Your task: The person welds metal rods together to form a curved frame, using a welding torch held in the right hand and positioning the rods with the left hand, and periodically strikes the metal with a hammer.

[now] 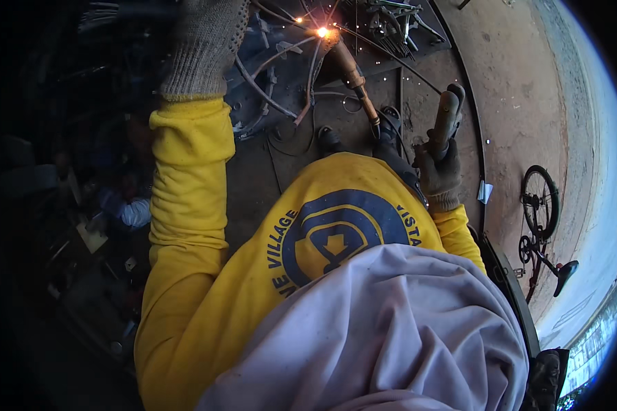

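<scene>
The right hand (440, 175), in a grey knit glove, is closed in a fist around the handle of a welding electrode holder (447, 116), which rises above the knuckles. Up and to the left of that hand, a bright spark (322, 31) burns at the tip of a brown-handled tool (353, 72) among bent metal rods (281, 75). The left hand (206, 41), also gloved, reaches up just left of the rods; whether its fingers grip anything cannot be told. A bicycle (541, 226) lies well to the right.
</scene>
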### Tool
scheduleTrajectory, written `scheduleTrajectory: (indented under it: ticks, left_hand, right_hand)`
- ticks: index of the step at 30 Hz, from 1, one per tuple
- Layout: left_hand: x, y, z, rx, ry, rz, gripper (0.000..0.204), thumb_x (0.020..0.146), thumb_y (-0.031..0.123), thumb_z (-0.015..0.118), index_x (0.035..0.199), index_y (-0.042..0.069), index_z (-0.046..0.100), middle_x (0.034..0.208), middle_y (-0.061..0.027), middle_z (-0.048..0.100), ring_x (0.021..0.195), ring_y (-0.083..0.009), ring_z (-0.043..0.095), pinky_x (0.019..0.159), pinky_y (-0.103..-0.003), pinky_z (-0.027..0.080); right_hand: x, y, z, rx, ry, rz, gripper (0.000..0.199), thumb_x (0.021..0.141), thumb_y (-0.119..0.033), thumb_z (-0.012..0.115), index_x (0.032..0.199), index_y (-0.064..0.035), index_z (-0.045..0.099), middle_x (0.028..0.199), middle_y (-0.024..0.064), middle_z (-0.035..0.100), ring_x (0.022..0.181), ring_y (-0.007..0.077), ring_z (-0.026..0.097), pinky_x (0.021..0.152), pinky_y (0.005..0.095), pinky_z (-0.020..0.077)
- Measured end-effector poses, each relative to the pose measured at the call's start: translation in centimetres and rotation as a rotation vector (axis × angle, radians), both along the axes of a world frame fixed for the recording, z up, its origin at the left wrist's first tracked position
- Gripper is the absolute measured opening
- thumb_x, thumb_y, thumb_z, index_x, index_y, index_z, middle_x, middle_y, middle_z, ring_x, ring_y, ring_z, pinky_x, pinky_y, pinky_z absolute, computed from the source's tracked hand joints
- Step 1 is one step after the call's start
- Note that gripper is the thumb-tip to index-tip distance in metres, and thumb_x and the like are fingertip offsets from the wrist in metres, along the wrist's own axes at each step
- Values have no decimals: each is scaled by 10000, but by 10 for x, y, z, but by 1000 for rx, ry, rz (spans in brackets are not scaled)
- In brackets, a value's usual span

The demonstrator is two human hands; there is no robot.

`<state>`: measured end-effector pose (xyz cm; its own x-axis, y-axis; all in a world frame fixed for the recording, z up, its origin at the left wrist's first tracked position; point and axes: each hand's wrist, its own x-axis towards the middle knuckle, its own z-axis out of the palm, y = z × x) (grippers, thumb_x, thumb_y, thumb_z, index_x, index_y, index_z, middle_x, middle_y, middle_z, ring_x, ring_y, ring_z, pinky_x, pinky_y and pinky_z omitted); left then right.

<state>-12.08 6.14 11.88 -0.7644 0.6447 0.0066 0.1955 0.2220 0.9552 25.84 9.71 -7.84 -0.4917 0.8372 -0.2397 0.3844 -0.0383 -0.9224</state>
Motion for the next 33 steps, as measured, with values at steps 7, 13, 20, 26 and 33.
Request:
scheduleTrajectory:
  ticks: [7,13,20,26,33]
  left_hand:
    - [9,0,9,-29,63,13,256,970,259,623,1070,34,693,962,-25,649,897,-131,585,824,-283,478]
    - [16,1,8,-65,288,32,351,977,289,604,1105,-29,680,1069,-106,664,1027,-216,592,944,-336,456]
    - [3,-3,9,-163,363,-55,323,995,261,569,1092,-22,689,1081,-104,669,1023,-211,601,944,-325,458]
    - [13,6,13,-77,147,17,263,998,238,602,1080,6,696,975,-63,665,841,-147,615,734,-280,494]
    - [9,1,-2,28,25,20,246,1008,237,632,1126,24,667,898,-22,657,784,-108,642,662,-245,524]
  right_hand:
    - [-5,-2,19,-26,-18,52,440,825,-234,806,1151,2,627,892,149,729,814,266,728,753,370,560]
    - [-9,-3,24,-77,-98,56,478,838,-235,796,1231,-29,618,1027,173,715,926,257,709,828,364,546]
    - [-9,-1,22,3,-77,84,428,852,-211,787,1199,-23,622,955,128,706,830,216,697,754,344,553]
    - [-9,-2,15,146,-28,107,360,882,-188,780,1163,-27,624,903,69,690,751,140,667,682,295,545]
    - [-6,-1,2,306,-17,123,364,882,-191,798,1148,-13,626,869,40,677,743,133,655,687,281,535]
